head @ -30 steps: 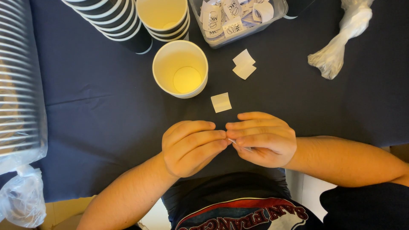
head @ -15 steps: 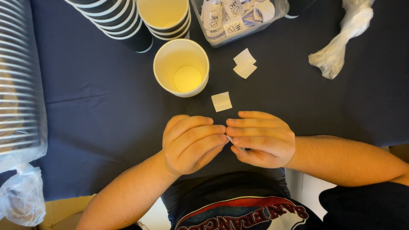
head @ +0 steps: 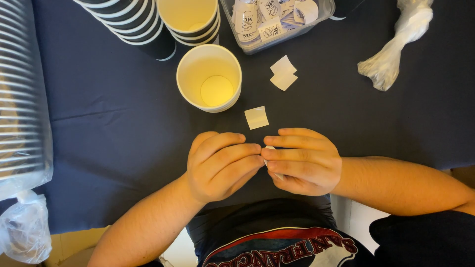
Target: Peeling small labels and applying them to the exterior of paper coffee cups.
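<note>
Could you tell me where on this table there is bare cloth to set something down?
The widest bare patch of dark tablecloth lies between the sleeve of stacked lids and the open paper cup. Another lies right of the paper squares, below the crumpled plastic wrap. The top edge is crowded: cup stacks and sticker tub.

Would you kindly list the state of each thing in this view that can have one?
Left hand: fingers curled, pinching a small white sticker.
Right hand: pinching the same sticker.
Single paper cup: upright, empty.
Stacked cups: nested, lying tilted.
Clear plastic tub: open, holding stickers.
Paper squares: lying flat on the dark tablecloth.
Plastic bag: twisted, lying down.
</note>
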